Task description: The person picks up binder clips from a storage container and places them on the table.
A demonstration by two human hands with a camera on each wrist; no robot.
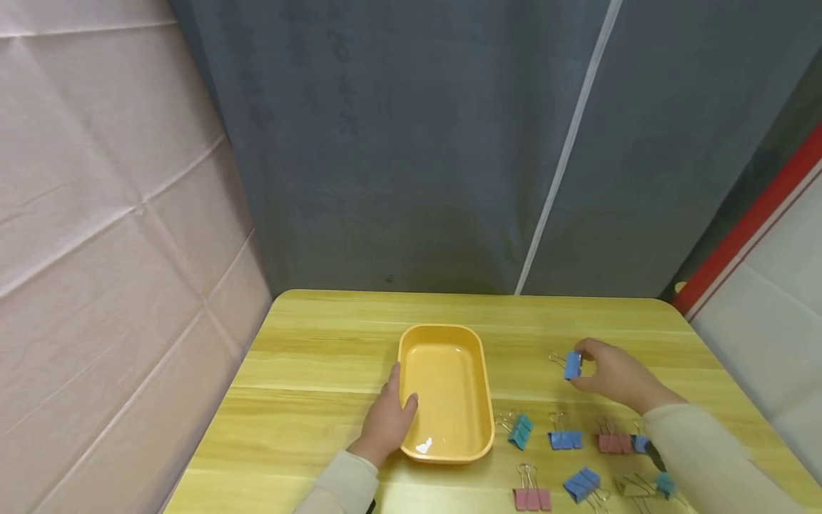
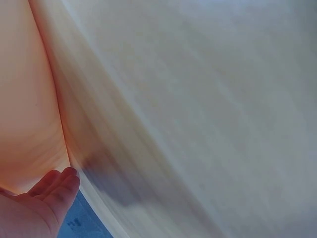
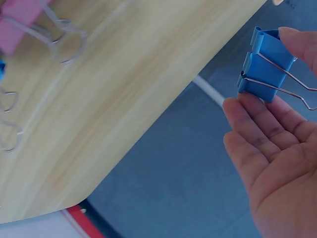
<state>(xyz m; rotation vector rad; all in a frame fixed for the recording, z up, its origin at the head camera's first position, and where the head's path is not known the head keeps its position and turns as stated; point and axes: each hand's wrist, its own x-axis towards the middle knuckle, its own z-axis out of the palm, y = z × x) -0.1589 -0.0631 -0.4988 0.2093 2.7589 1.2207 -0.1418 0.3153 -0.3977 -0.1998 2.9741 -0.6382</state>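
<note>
In the head view my right hand [image 1: 613,373] pinches a blue binder clip [image 1: 573,365] above the right part of the table. The right wrist view shows the clip [image 3: 267,62] between thumb and fingertips, its wire handles pointing out to the side. My left hand [image 1: 387,422] grips the left side of a yellow plastic tray [image 1: 448,396], thumb over the rim and fingers along the outer wall. Seen from the left wrist, the fingers [image 2: 62,191] lie against the tray wall [image 2: 29,99]. Inside, the tray shows only its bare bottom.
Several binder clips lie right of the tray: a teal one [image 1: 521,432], blue ones [image 1: 565,440] [image 1: 582,485], a pink one [image 1: 531,499], a red one [image 1: 614,443] and an olive one [image 1: 636,485]. The right forearm partly covers others. A dark curtain [image 1: 411,157] hangs behind the wooden table [image 1: 308,400].
</note>
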